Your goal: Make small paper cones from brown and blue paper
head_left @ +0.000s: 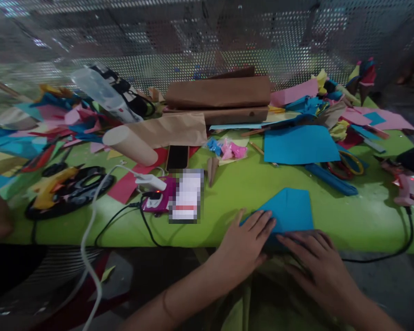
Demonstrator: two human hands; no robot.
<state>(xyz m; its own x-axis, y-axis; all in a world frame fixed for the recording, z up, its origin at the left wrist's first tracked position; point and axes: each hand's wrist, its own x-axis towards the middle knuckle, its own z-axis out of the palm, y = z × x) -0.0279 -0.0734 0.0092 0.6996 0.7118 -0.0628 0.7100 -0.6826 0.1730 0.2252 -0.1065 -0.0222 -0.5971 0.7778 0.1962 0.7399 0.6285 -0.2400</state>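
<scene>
A folded blue paper sheet (291,209) lies on the green table cover (248,188) at the near edge. My left hand (243,243) lies flat with fingers stretched out, its fingertips pressing the paper's left lower part. My right hand (317,262) also lies flat, fingers spread, pressing the paper's lower edge from the right. Neither hand grips anything.
A larger blue sheet (300,145), brown paper rolls (219,92), a cardboard tube (129,145), a phone (177,157), scissors (74,184), a pink glue gun (405,184) with black cord, chargers and cables (89,230), and heaps of coloured paper scraps (37,124) fill the table. A perforated metal screen stands behind.
</scene>
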